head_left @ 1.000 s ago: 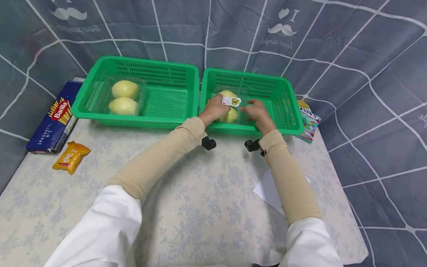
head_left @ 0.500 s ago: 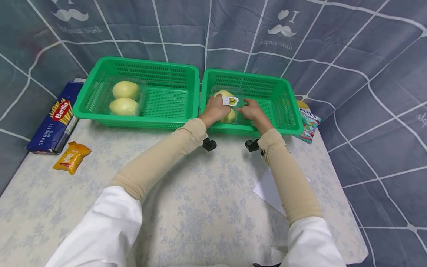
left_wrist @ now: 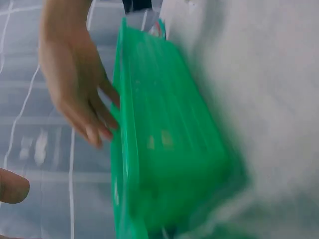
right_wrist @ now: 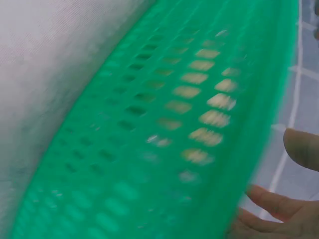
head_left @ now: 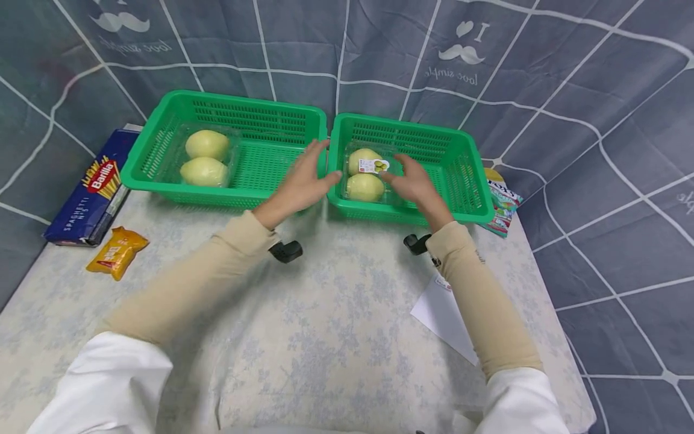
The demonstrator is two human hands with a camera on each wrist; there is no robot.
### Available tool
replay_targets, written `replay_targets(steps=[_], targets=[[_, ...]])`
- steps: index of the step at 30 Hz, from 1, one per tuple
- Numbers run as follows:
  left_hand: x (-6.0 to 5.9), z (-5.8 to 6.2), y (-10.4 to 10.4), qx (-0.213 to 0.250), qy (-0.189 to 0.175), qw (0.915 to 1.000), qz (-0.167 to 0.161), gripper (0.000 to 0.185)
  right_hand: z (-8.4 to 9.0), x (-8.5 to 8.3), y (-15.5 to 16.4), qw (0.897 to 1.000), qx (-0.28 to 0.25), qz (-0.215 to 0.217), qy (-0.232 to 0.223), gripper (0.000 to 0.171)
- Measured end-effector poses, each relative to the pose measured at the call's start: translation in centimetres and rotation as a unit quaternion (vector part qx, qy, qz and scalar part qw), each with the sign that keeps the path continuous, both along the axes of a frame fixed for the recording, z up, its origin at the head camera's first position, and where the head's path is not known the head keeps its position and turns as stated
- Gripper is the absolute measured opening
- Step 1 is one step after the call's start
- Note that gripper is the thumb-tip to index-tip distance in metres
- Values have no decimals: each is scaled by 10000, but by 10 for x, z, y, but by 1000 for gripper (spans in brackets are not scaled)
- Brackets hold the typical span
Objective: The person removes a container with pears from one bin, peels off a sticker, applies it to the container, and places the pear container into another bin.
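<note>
Released, my left grip (head_left: 302, 184) hovers with its fingers straight and thumb spread, over the near right corner of the left basket (head_left: 264, 160); I cannot tell whether it brushes the rim. My right grip (head_left: 417, 181) holds nothing I can see either: its fingers are relaxed and parted, reaching over the near side of the right basket (head_left: 467, 181), close beside the clear fruit pack (head_left: 367, 171). Whether a fingertip touches the plastic, I cannot tell.

Taking the head view as a dial with me at six, that pack lies at one o'clock, at the nine o'clock end of its basket. It sits flat, label (head_left: 371, 166) up, two pale yellow fruits inside. A second fruit pack (head_left: 205, 158) lies at ten o'clock, towards the nine o'clock end of the left basket.

I judge the step in hand to be settling the labelled pack, which looks all but done, since neither grip is closed round it. The next move, I think, calls for lifting my right fingers straight up past the rim without dragging the box; should it need straightening, a light push at its three o'clock side would do.
</note>
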State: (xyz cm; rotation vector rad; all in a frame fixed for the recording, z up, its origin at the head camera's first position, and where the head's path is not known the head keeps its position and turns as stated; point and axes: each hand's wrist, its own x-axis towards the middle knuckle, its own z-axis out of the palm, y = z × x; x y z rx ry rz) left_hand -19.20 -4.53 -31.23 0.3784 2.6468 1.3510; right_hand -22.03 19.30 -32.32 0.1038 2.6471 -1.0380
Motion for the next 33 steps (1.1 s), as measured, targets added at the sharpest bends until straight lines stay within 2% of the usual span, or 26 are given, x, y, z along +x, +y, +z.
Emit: replay_targets(steps=[4,8,12,15,18,21,25,29,33], targets=[[4,-3,-62,-292,116,9981,523,72,14,9,-20,9978,251,380,489,67],[-6,-10,-126,-643,32,9905,1216,75,25,17,-44,9923,186,790,939,63],[-20,-17,-180,-851,-379,9789,1820,78,32,23,-69,9870,1,1104,1168,60],[-26,-20,-206,-1000,-816,9718,1971,79,32,23,-89,9850,-175,1279,1147,57],[-29,-21,-219,-1192,-1124,9693,1834,79,26,19,-109,9835,-489,1387,1052,53],[-32,-20,-224,-1278,-1253,9690,1701,79,18,15,-128,9820,-823,1449,893,50],[-35,-19,-225,-1455,-1285,9675,1622,76,5,7,-151,9810,-916,1566,679,49],[-35,-20,-215,-1432,-1317,9701,1451,69,-2,-3,-170,9856,-888,1424,223,53],[-37,-22,-194,-1150,-1495,9750,1171,64,-6,-16,-180,9878,-885,1223,-374,58]])
